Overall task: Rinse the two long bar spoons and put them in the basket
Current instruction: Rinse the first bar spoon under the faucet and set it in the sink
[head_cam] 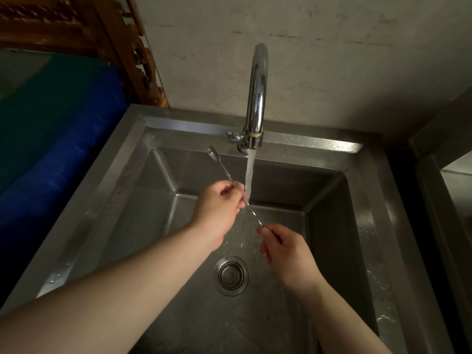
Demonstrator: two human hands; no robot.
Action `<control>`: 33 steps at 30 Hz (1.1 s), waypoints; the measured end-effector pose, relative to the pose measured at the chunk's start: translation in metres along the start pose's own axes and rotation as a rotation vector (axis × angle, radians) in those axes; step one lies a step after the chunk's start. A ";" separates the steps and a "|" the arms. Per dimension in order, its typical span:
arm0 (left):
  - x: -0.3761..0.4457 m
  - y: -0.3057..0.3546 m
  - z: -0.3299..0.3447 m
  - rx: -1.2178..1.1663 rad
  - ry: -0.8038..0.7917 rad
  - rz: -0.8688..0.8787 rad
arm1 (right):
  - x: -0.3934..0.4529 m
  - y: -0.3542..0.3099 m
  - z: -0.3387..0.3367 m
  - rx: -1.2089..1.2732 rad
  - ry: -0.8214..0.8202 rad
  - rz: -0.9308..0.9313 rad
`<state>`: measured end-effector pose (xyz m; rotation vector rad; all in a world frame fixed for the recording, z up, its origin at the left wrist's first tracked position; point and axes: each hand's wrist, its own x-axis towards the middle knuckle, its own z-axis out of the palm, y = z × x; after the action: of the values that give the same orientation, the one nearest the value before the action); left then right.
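Note:
A long bar spoon with a twisted steel stem runs diagonally over the sink, its bowl end up at the far left near the sink's back wall. My left hand pinches the stem near its middle. My right hand grips the lower end. The water stream from the faucet falls onto the stem right beside my left fingers. Only one spoon shows; whether a second lies with it I cannot tell. No basket is in view.
The steel sink has a round drain strainer in its floor below my hands. A blue and green surface lies to the left, with carved wooden furniture behind it. A steel edge stands at the right.

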<state>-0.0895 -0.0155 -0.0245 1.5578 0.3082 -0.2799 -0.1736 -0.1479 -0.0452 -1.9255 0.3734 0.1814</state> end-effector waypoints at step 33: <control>-0.002 -0.045 0.007 -0.444 -0.046 -0.686 | 0.014 -0.064 -0.006 0.253 0.226 -0.164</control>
<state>-0.1074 -0.0227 -0.0654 0.9661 0.8108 -0.7255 -0.1391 -0.1341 0.0088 -1.7194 0.3673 -0.1853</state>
